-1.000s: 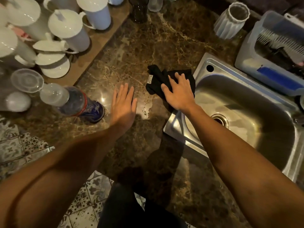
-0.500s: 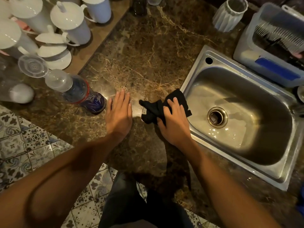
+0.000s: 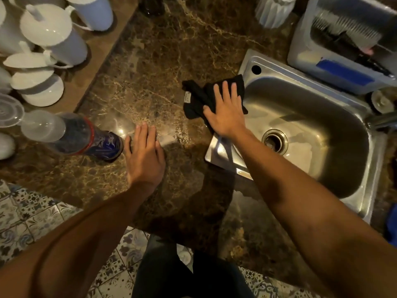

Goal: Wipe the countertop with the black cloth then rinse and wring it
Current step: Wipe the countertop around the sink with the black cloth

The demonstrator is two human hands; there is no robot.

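Note:
The black cloth [image 3: 196, 97] lies crumpled on the dark brown marble countertop [image 3: 150, 67], right at the left rim of the steel sink [image 3: 318, 130]. My right hand [image 3: 227, 110] presses flat on the cloth with fingers spread, covering its right half. A small white label shows on the cloth's left side. My left hand [image 3: 144, 155] rests palm down on the countertop, fingers together, holding nothing, just right of a bottle.
A clear bottle [image 3: 73, 134] with a blue base lies on the counter by my left hand. White lidded mugs [image 3: 53, 39] crowd the wooden ledge at left. A ribbed white cup [image 3: 272, 9] and a grey dish rack [image 3: 348, 44] stand behind the sink. Patterned floor tiles lie below the counter edge.
My right hand has slid the cloth away from me along the sink's left rim, back toward the far side. My left hand has stayed flat on the counter.

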